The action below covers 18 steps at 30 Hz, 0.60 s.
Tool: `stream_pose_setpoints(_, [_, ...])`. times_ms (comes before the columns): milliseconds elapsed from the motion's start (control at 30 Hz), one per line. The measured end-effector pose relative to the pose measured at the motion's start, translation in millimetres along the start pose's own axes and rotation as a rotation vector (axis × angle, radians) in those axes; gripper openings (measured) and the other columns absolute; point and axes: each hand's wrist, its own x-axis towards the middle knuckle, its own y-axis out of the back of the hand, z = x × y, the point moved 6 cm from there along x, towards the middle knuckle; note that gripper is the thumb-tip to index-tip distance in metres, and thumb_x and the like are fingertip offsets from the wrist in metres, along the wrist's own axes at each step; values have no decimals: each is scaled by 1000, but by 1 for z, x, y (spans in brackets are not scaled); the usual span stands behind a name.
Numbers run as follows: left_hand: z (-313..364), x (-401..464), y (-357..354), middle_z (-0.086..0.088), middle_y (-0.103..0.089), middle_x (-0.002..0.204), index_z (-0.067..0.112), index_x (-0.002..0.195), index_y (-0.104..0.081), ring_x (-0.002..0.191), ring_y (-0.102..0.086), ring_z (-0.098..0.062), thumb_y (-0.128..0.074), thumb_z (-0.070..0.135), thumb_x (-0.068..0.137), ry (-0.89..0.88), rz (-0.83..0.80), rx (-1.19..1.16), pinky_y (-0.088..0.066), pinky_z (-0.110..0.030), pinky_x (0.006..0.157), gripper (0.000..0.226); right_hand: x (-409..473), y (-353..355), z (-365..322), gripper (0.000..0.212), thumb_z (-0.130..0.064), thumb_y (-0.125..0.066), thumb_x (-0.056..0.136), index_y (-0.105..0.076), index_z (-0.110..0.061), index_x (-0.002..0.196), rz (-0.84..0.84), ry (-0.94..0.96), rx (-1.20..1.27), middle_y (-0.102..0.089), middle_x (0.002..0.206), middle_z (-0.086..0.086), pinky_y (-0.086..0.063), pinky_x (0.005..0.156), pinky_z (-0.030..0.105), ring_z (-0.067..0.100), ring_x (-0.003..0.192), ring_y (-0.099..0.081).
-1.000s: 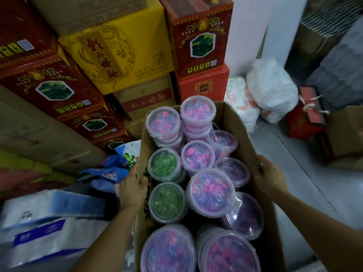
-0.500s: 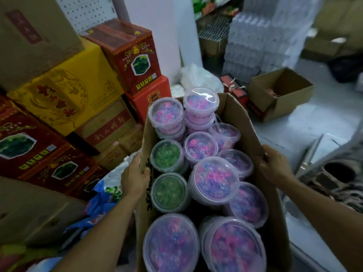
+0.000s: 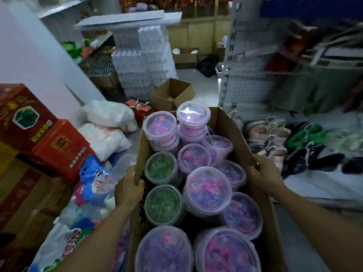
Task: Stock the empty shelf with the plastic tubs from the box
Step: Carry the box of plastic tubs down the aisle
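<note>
An open cardboard box (image 3: 230, 130) sits in front of me, held between both hands. It is packed with several round clear-lidded plastic tubs (image 3: 207, 190), most filled with pink and purple pieces. Two tubs with green contents (image 3: 161, 167) stand along the left side. My left hand (image 3: 128, 188) grips the box's left wall, thumb over the rim. My right hand (image 3: 264, 174) grips the right wall. A white pegboard shelf unit (image 3: 247, 79) stands ahead on the right.
Red and yellow cartons (image 3: 39, 134) are stacked on the left, with white bags (image 3: 110, 114) and printed packets beside them. A smaller open carton (image 3: 172, 94) and wrapped bottle packs (image 3: 143, 59) stand ahead. Shoes (image 3: 275, 138) lie on the floor at right.
The view has swung right, away from the stacked cartons toward the pegboard shelf and the shoes. Both hands keep the same hold on the box, which moved along with them.
</note>
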Motion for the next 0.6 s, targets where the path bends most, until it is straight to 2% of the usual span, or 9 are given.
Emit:
stream_pose_setpoints(100, [56,-26,-35,-13,-69,94,30,130,-48,82,-64,-36,-62,14,79,-96,-85,-30,-52,-39,69,55,-38,55,62,43,-35,-41,71,-61,-25,108,95,-114,-23,-68,92,10,-47,74,36,32,88,-65])
stream_pose_setpoints(167, [96,-51,-57,-15,-69,90,30,126,-48,80,-64,-37,-61,16,78,-160,-110,-37,-53,-42,68,52,-67,95,100,45,-33,-39,70,-61,-22,108,160,-161,-36,-69,95,14,-48,75,40,36,90,-65])
stream_pose_setpoints(267, [164,-98,-91,-20,-69,93,20,126,-53,87,-64,-41,-65,11,80,-287,-110,-10,-50,-42,71,48,-113,157,159,34,-26,-40,71,-61,-18,96,232,-209,-10,-69,90,13,-49,71,39,35,87,-65])
stream_pose_setpoints(400, [250,-154,-148,-19,-69,97,13,124,-53,88,-64,-41,-65,12,84,-405,-190,-4,-48,-41,73,42,-173,238,236,19,-18,-47,77,-58,-16,92,283,-336,-81,-68,88,14,-49,71,40,38,88,-64])
stream_pose_setpoints(467, [293,-180,-182,-17,-69,103,16,132,-50,89,-64,-40,-63,14,85,-488,-242,10,-50,-41,73,48,-202,278,272,17,-19,-48,77,-59,-15,90,318,-410,-100,-67,83,14,-49,71,40,39,87,-65])
stream_pose_setpoints(533, [336,-206,-213,-14,-68,111,18,140,-44,93,-64,-38,-63,15,86,-563,-287,-1,-50,-41,73,57,-231,314,305,25,-22,-47,75,-62,-15,94,364,-467,-116,-68,86,13,-49,72,39,38,89,-64])
stream_pose_setpoints(600, [381,-231,-242,-14,-69,107,20,143,-40,90,-65,-36,-63,16,86,-640,-335,-27,-51,-39,71,62,-259,348,339,22,-17,-50,75,-61,-15,94,414,-542,-118,-68,85,11,-50,72,38,37,88,-65])
